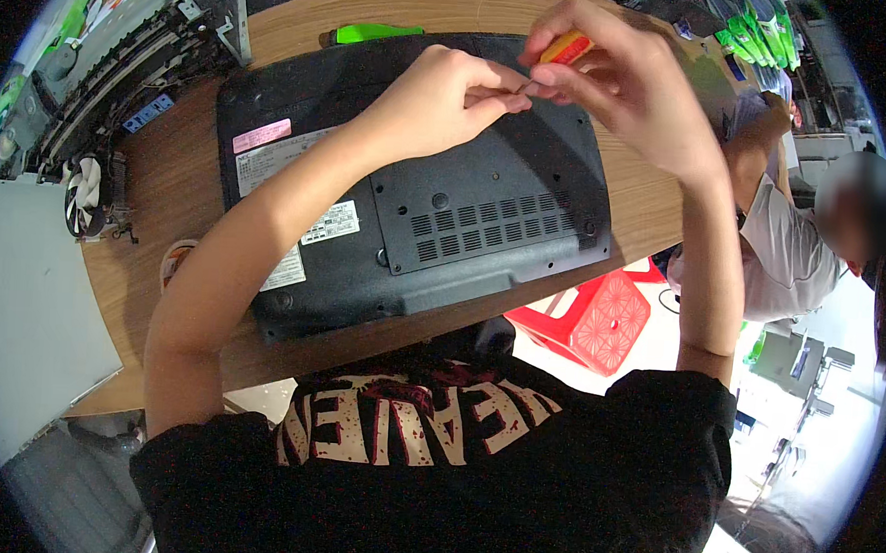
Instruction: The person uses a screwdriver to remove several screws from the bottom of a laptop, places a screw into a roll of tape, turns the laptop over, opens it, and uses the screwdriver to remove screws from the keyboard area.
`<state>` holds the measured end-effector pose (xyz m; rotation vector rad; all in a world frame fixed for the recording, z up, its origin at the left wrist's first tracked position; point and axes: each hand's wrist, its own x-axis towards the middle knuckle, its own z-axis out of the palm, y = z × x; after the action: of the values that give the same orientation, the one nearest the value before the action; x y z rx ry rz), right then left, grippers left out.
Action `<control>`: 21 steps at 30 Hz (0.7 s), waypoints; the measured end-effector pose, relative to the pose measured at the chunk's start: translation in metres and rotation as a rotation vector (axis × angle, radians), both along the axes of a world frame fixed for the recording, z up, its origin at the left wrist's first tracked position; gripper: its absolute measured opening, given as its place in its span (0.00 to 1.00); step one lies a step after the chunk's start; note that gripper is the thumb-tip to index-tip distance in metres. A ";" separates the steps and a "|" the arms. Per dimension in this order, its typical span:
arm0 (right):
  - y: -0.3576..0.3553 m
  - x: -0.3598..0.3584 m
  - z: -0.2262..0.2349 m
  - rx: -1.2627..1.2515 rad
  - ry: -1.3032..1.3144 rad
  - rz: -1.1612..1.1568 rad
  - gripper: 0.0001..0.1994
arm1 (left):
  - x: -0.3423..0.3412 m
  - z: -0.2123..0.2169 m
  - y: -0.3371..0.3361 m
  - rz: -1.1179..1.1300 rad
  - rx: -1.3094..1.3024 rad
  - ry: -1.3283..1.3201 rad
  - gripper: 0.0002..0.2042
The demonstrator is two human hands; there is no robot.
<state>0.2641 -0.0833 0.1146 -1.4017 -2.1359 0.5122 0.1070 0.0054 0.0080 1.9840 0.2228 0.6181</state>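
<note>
- My right hand [633, 91] grips a red-and-yellow handle [567, 49] above the laptop's far right corner.
- My left hand [455, 92] meets it there, thumb and forefinger pinched together; I cannot tell what is between them.
- The black laptop [412, 190] lies underside up along the near edge of the desk [167, 192].
- A green object [378, 35] lies just beyond the laptop's far edge.
</note>
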 end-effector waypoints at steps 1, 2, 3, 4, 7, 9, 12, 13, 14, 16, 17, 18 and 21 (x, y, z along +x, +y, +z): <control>-0.002 -0.001 -0.007 0.001 -0.002 -0.001 0.10 | -0.002 -0.002 0.002 -0.001 0.001 -0.002 0.11; -0.006 -0.002 -0.012 0.040 0.006 -0.123 0.11 | -0.005 -0.006 0.005 -0.013 -0.044 -0.063 0.12; -0.008 -0.005 -0.015 0.079 0.020 -0.242 0.12 | -0.009 -0.006 0.009 -0.022 -0.090 -0.118 0.13; -0.009 -0.004 -0.018 0.095 0.021 -0.280 0.11 | -0.014 -0.006 0.014 0.011 -0.100 -0.109 0.14; -0.018 0.003 -0.022 0.250 0.199 -0.345 0.10 | -0.026 -0.010 0.027 0.191 -0.084 -0.099 0.13; -0.024 0.013 -0.018 0.308 0.302 -0.410 0.09 | -0.032 -0.012 0.027 0.243 -0.066 -0.082 0.10; -0.029 0.030 -0.017 0.368 0.474 -0.432 0.11 | -0.030 -0.010 0.022 0.290 0.352 -0.121 0.06; -0.030 0.033 -0.019 0.385 0.429 -0.497 0.07 | -0.031 -0.012 0.019 0.261 0.392 -0.080 0.05; -0.030 0.040 -0.023 0.397 0.474 -0.514 0.06 | -0.032 -0.013 0.017 0.223 0.454 -0.032 0.06; -0.035 0.058 -0.032 0.409 0.561 -0.581 0.06 | -0.029 -0.013 0.010 0.133 0.547 0.017 0.10; -0.038 0.068 -0.035 0.418 0.583 -0.576 0.06 | -0.026 -0.012 0.009 0.110 0.561 0.083 0.11; -0.040 0.077 -0.038 0.452 0.662 -0.615 0.06 | -0.023 -0.011 0.006 0.098 0.604 0.118 0.12; -0.040 0.102 -0.042 0.496 0.765 -0.702 0.07 | -0.021 -0.007 0.001 0.100 0.687 0.226 0.15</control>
<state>0.3663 -0.1237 0.0731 -1.2669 -0.9820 0.1642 0.0856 0.0068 0.0006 2.7257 0.2724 0.5784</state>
